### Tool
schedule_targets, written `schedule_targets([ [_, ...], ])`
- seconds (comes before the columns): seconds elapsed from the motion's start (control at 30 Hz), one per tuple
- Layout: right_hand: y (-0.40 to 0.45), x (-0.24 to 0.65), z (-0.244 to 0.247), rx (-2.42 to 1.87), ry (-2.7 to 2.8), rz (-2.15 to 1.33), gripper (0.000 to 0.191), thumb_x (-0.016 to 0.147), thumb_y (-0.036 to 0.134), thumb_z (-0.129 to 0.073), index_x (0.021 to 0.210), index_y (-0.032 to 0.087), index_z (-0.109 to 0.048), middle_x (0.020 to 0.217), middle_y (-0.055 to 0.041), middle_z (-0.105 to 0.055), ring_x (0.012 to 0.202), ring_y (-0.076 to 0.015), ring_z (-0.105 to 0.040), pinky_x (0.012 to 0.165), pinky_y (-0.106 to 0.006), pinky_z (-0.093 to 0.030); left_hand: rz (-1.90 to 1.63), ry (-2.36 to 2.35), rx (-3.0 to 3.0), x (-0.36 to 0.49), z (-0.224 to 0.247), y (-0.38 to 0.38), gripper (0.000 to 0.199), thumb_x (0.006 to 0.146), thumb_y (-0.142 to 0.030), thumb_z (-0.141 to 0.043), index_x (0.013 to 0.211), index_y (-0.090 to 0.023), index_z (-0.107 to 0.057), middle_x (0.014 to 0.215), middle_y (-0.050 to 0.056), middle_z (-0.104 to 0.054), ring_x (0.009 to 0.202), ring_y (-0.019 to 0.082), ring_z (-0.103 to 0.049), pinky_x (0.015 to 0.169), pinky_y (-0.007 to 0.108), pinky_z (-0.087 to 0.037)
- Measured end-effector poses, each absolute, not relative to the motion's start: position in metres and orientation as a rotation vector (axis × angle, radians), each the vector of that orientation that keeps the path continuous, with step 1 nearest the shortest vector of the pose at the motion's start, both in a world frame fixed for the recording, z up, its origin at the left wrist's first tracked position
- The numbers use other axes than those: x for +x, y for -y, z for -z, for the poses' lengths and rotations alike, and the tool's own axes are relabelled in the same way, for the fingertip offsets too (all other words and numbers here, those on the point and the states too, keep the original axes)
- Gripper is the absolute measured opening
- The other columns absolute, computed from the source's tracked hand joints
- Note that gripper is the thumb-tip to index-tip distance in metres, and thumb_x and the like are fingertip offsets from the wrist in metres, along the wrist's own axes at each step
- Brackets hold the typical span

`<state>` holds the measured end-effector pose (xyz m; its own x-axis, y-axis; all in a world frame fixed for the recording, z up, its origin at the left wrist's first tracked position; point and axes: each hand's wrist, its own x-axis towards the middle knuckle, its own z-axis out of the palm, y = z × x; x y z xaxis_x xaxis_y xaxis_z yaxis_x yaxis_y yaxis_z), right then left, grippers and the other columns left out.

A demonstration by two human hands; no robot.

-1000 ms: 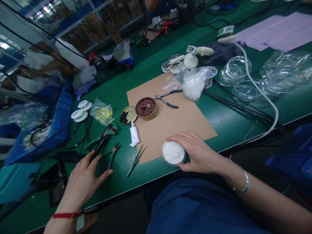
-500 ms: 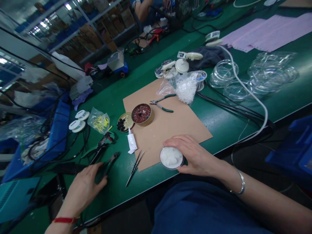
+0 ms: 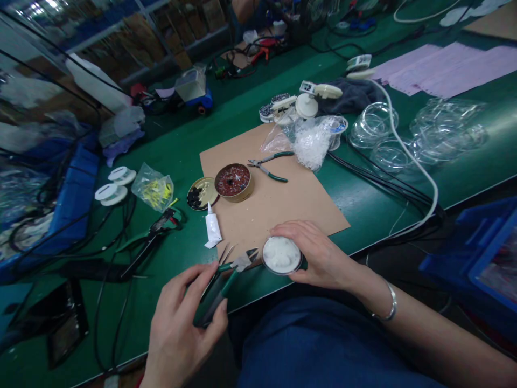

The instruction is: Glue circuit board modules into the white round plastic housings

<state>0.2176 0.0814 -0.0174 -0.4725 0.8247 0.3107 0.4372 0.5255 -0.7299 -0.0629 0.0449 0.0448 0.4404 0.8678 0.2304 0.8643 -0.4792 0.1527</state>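
Note:
My left hand [image 3: 181, 318] is closed round the green handles of a pair of pliers [image 3: 243, 261], whose jaws point right, close to a small round tub of white material [image 3: 281, 254]. My right hand [image 3: 317, 253] wraps the tub from its right side, at the front edge of a brown cardboard sheet [image 3: 278, 207]. Tweezers [image 3: 226, 252] lie partly hidden behind the pliers. Farther back on the cardboard are a round tin of reddish-brown bits [image 3: 234, 181] and green-handled cutters [image 3: 272, 166]. A white tube [image 3: 212, 229] lies left of the sheet.
Wire strippers [image 3: 163, 223], a bag of yellow pieces [image 3: 153, 187] and white spools [image 3: 111, 193] are on the left. A bag of white pieces [image 3: 311, 145], clear plastic rings [image 3: 374, 124] and black cables [image 3: 383, 180] lie at the right. Blue bins flank the bench.
My left hand has picked up the pliers from the bench and brought them right, near the tub. My right hand still holds the tub. The view has shifted slightly.

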Motion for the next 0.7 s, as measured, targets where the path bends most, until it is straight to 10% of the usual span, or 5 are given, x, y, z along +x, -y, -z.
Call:
schedule_targets([
  [0.7,-0.079,0.216,0.019,-1.036,2.145,-0.718,0.061,0.075,0.021,-0.065,0.13,0.02,-0.04,0.126,-0.01,-0.055,0.117,-0.0261,-0.049,0.101,-0.04,-0.037,-0.268,-1.698,2.875,-0.033,-0.053,-0.044,0.055,0.074,-0.024,-0.063,0.129,-0.022,-0.053,0.113,0.011,-0.06,0.101,0.028,-0.056,0.089,0.045,-0.039],
])
